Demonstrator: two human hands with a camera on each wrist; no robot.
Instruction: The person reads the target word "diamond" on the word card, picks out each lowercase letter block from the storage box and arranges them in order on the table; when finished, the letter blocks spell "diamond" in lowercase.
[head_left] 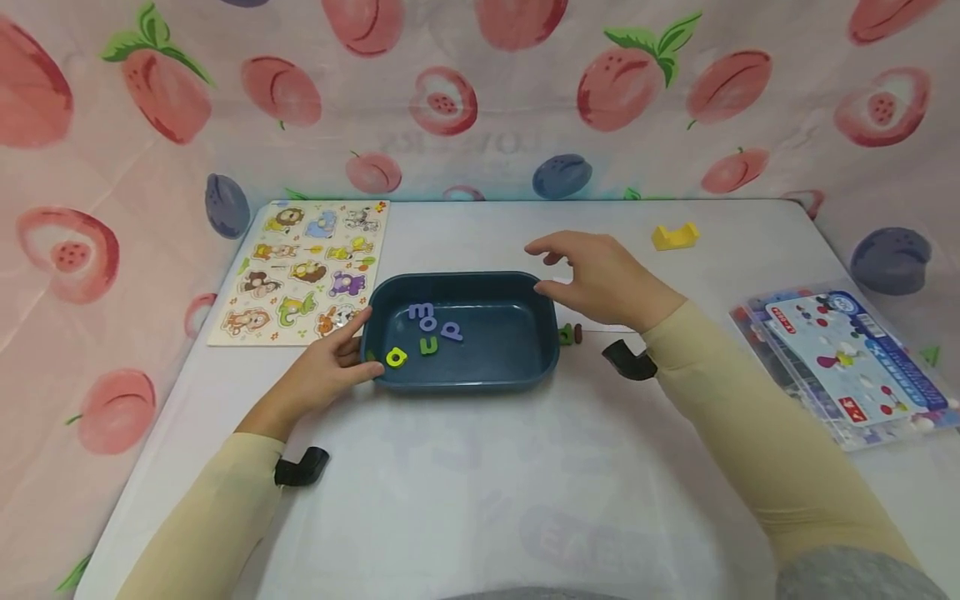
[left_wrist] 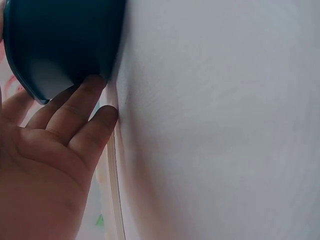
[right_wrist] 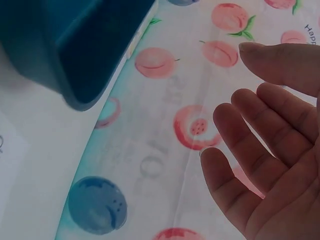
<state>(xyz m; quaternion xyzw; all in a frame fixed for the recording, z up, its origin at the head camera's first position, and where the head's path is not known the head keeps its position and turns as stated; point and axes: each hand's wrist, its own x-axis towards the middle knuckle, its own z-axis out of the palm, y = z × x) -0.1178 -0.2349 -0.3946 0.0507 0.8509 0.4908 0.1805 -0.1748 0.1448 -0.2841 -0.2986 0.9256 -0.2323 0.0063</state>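
A dark teal rectangular basin [head_left: 480,383] stands on the table, several small toy letters lying in its left part. Among them are a purple m [head_left: 421,311], a green u [head_left: 428,346] and a yellow letter [head_left: 396,357]. My left hand [head_left: 322,367] holds the basin's left end, thumb at the near corner and fingers along the outer wall [left_wrist: 65,40]. Over the right far corner hovers my right hand [head_left: 600,279], its fingers spread and relaxed. Nothing lies in that palm in the right wrist view.
An animal puzzle board [head_left: 300,271] lies behind the left hand. A green piece [head_left: 565,335] and a brown piece [head_left: 577,333] sit just right of the basin. A yellow block [head_left: 675,237] stands at the back right, and a clear plastic case [head_left: 847,358] at the right edge.
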